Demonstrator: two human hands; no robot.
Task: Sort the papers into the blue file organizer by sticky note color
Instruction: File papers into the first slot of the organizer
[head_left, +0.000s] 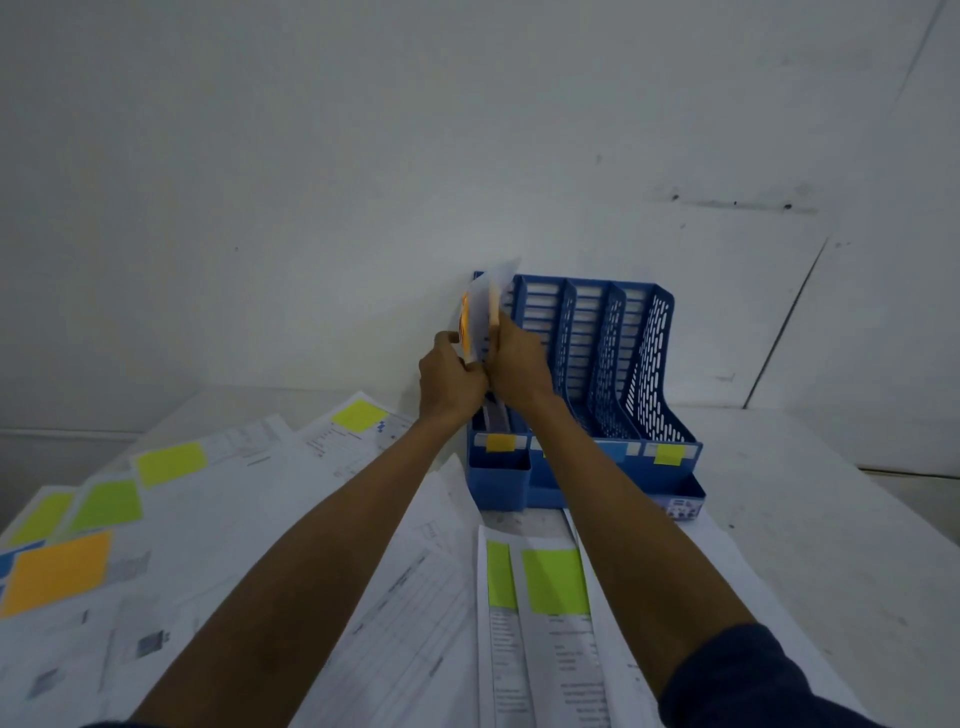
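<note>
Where the blue organizer (639, 364) stands at centre frame, the left hand (451, 387) and right hand (519, 364) each curl their fingers around upright papers (483, 306) bearing an orange note (466, 325), in its leftmost slot above the orange label (500, 442). Loose sheets (234, 493) fill the lower left.

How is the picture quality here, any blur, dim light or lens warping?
Head view: dim, bluish light, no glare; head view: held papers between left hand and right hand are motion-blurred; head view: wide-angle lens stretches the frame edges, and print on loose sheets is unreadably soft.
</note>
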